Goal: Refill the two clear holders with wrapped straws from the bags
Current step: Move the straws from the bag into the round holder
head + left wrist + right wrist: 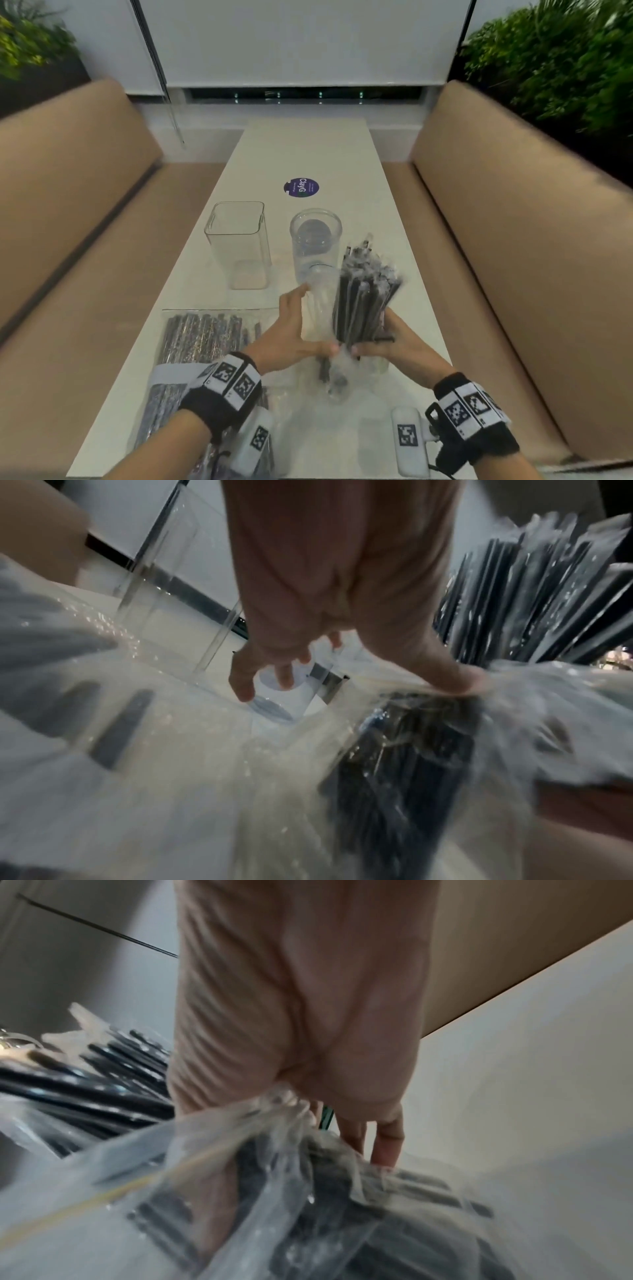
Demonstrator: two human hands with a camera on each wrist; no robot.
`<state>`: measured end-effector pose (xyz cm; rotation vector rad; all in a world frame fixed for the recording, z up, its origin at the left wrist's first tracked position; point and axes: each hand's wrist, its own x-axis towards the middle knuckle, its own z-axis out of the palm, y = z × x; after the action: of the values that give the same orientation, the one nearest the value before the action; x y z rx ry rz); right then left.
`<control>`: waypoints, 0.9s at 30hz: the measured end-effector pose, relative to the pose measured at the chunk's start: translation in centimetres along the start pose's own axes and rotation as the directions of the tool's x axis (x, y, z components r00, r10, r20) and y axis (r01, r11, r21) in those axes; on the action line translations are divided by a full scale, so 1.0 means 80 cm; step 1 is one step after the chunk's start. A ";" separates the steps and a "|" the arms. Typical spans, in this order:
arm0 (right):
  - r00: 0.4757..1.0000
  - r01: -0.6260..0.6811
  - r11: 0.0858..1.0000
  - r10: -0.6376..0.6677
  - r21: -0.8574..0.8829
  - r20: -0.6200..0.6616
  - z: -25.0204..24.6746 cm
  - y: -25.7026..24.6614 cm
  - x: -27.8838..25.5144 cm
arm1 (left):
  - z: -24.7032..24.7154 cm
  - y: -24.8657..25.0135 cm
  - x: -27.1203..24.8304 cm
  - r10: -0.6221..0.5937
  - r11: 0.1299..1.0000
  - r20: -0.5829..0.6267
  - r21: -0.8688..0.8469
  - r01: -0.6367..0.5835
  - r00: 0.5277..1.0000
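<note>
We grip a black wrapped-straw bundle (363,301) in our right hand (394,346), upright over the tabletop (308,150) w/ the round holder (315,240) just behind; left hand (291,329) pinches the clear bag (318,308) beside it.

A long white table (308,150) runs between tan benches (513,205), white blinds (308,41) behind, greenery (565,58) alongside.

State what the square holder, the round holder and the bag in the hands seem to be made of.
Square holder: clear rigid plastic, probably acrylic; glossy see-through walls.
Round holder: likewise, possibly glass.
Bag: thin soft plastic film; it crinkles and glints.
</note>
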<state>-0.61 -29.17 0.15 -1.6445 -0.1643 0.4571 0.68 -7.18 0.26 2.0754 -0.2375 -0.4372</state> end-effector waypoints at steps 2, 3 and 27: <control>0.995 -0.062 0.998 0.061 0.007 0.077 0.010 -0.004 0.003 | 0.000 0.005 -0.001 0.097 0.995 0.145 -0.047 -0.091 0.985; 0.990 -0.097 0.995 0.096 0.004 0.106 0.017 -0.006 0.006 | 0.003 0.007 -0.001 0.133 0.989 0.190 -0.087 -0.118 0.973; 0.752 0.480 0.869 -0.479 -0.122 -0.452 0.040 -0.116 0.053 | -0.001 0.007 -0.017 -0.097 0.898 -0.334 -0.435 -0.062 0.937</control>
<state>3.50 -23.42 8.19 -1.5886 -0.2142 -0.3456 -0.56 -6.92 1.05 1.6671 0.0907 -0.1078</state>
